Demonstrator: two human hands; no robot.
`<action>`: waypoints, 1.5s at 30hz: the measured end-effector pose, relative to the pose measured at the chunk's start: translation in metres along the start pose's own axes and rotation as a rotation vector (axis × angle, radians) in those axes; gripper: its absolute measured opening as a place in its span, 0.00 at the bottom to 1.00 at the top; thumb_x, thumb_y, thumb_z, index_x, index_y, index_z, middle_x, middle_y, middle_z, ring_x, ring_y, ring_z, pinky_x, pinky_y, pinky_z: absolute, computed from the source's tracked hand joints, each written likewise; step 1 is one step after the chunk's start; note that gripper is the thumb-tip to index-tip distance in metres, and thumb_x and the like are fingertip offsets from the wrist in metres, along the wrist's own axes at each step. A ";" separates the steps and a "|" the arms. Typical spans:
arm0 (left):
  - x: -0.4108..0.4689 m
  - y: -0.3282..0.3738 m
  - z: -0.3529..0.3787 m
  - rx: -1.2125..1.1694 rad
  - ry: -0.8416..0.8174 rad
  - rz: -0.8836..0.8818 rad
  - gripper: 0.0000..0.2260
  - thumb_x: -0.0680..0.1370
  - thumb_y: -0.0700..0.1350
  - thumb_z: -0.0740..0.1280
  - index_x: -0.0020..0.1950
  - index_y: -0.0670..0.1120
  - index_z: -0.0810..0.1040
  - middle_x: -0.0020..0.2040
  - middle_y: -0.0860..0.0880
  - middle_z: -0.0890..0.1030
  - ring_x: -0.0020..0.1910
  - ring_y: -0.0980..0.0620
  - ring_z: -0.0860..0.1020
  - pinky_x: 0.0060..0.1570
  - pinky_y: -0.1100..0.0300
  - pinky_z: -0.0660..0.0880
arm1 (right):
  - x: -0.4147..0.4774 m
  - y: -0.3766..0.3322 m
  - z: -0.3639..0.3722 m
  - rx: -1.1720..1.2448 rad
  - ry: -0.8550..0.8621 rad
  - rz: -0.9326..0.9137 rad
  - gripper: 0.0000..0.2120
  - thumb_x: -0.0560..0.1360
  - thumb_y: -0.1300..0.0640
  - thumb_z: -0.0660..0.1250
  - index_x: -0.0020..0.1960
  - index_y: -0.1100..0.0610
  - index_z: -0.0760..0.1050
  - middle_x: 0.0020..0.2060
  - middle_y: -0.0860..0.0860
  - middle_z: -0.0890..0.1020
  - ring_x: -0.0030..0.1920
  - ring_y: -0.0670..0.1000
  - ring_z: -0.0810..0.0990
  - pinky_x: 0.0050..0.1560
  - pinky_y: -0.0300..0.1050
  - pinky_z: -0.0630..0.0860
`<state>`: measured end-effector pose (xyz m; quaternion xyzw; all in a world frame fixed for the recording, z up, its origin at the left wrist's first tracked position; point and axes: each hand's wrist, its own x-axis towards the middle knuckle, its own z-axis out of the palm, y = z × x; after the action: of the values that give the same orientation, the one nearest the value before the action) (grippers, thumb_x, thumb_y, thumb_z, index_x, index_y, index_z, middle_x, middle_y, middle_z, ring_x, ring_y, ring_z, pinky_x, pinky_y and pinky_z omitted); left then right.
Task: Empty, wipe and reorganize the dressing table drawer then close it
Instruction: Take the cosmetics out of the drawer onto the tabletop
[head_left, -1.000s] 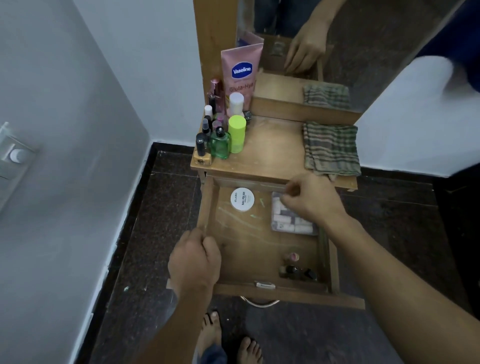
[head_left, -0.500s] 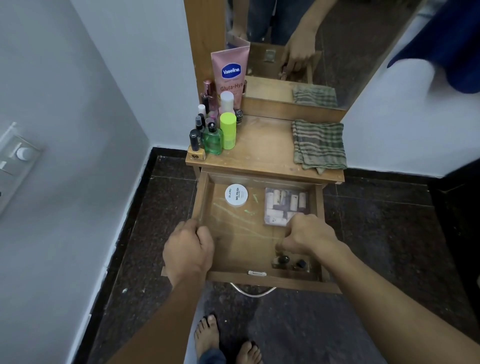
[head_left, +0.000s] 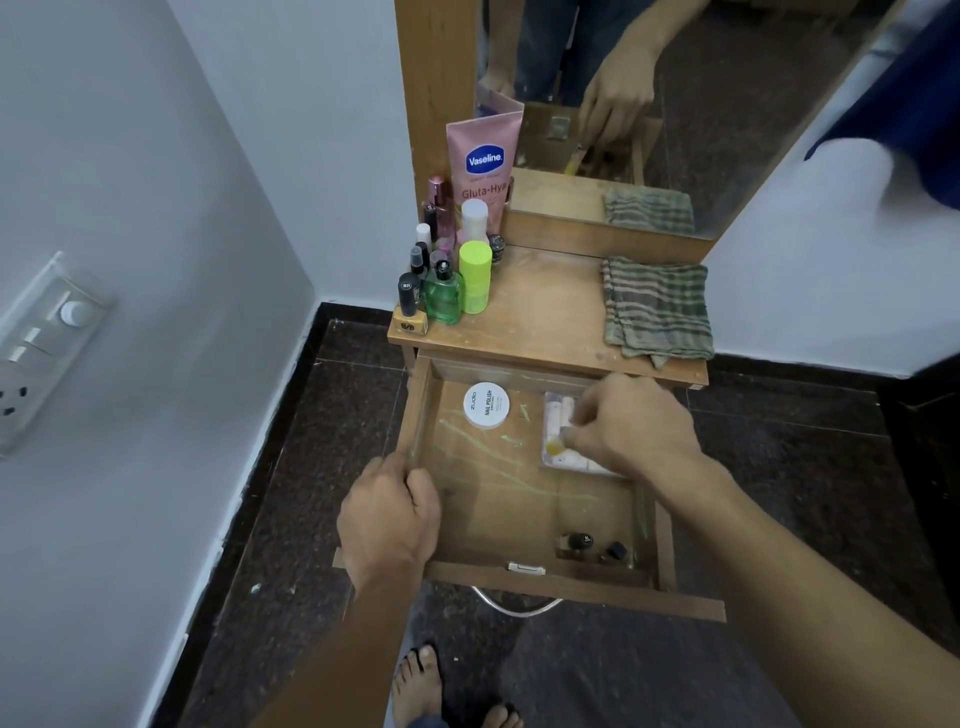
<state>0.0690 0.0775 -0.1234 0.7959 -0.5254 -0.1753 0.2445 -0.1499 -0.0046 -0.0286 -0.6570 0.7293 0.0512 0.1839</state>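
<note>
Bare feet are standing on the dark speckled floor below the pulled-out brown wooden drawer. In its near right corner two small dark-capped bottles are lying. The left hand is curling its fingers round the drawer's left wall. Farther in, the right hand is pinching a small yellow object over a clear plastic box of pale tubes, covering most of it. A round white tub is sitting far left. On the desk, a striped green cloth is lying right, crowded bottles standing left.
</note>
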 end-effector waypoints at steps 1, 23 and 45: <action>0.000 0.000 0.000 -0.003 -0.001 0.003 0.16 0.72 0.49 0.51 0.36 0.43 0.74 0.36 0.49 0.74 0.31 0.46 0.73 0.34 0.55 0.70 | 0.004 -0.006 -0.011 0.031 0.055 -0.025 0.08 0.70 0.47 0.73 0.46 0.49 0.85 0.44 0.50 0.83 0.48 0.55 0.82 0.48 0.49 0.81; 0.005 -0.006 0.003 -0.032 -0.051 0.007 0.16 0.73 0.51 0.52 0.37 0.45 0.76 0.33 0.52 0.72 0.30 0.50 0.73 0.30 0.55 0.75 | 0.124 -0.100 -0.070 0.133 0.334 -0.136 0.06 0.68 0.53 0.73 0.41 0.55 0.83 0.36 0.53 0.82 0.38 0.57 0.78 0.38 0.45 0.70; 0.003 -0.007 0.006 -0.045 -0.054 0.017 0.15 0.73 0.52 0.52 0.36 0.48 0.74 0.33 0.54 0.71 0.29 0.52 0.72 0.28 0.55 0.75 | 0.136 -0.080 -0.064 0.365 0.325 -0.224 0.12 0.70 0.49 0.80 0.48 0.55 0.86 0.39 0.49 0.85 0.41 0.47 0.83 0.45 0.46 0.82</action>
<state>0.0724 0.0756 -0.1320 0.7808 -0.5343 -0.2063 0.2496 -0.0945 -0.1635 -0.0016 -0.6891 0.6693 -0.2080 0.1843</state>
